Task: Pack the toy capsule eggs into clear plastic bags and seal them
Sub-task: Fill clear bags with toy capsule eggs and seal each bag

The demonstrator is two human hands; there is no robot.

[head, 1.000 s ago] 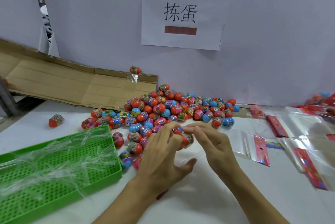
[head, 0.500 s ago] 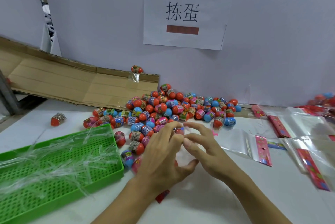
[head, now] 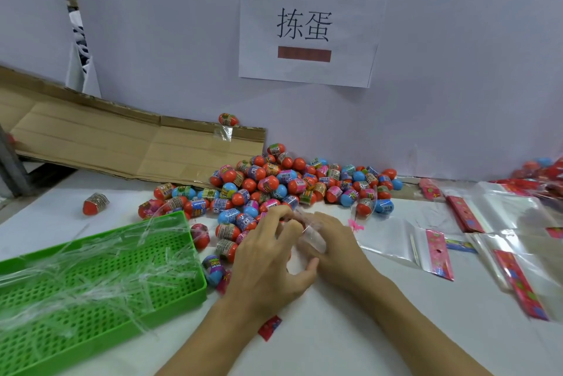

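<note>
I see my left hand (head: pixel 268 257) and right hand (head: pixel 335 249) both pinching 1 clear plastic bag (head: pixel 310 235), crinkled, glossy, its long axis running away from me toward the egg pile (head: pixel 292 183) (contents hidden). White table (head: pixel 335 339); green perforated tray (head: pixel 91 290) left, grey wall (head: pixel 457 71) behind.
</note>
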